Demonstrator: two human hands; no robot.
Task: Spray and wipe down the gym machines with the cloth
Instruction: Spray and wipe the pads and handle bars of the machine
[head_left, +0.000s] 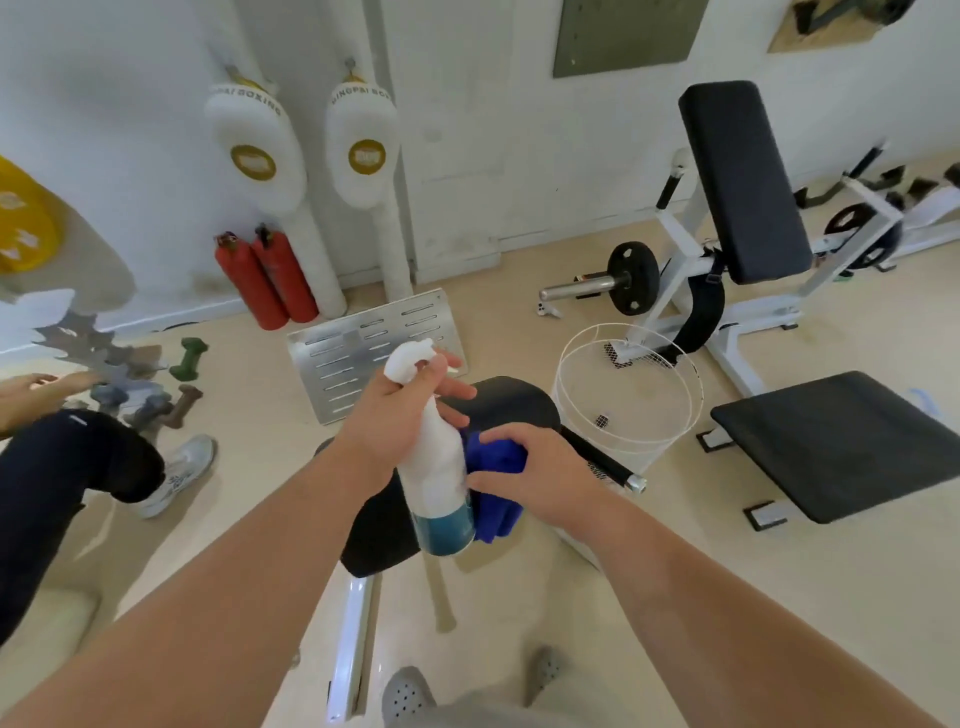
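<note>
My left hand (402, 410) grips the neck of a white spray bottle (439, 473) with blue liquid in its bottom, held upright above a black padded machine seat (511, 405). Its fingers lie by the trigger at the white nozzle. My right hand (540, 473) is closed on a bunched blue cloth (496, 457) just right of the bottle, pressed on or just over the black pad. A black bar with a chrome end (613, 467) sticks out from under my right hand.
A white wire basket (631, 395) stands right of the pad. Further right is a white-framed bench with black pads (841, 441) and a weight plate (632, 278). Another person's leg and shoe (182, 467) are at left, near small dumbbells (189, 356). Two red extinguishers (267, 278) stand by the wall.
</note>
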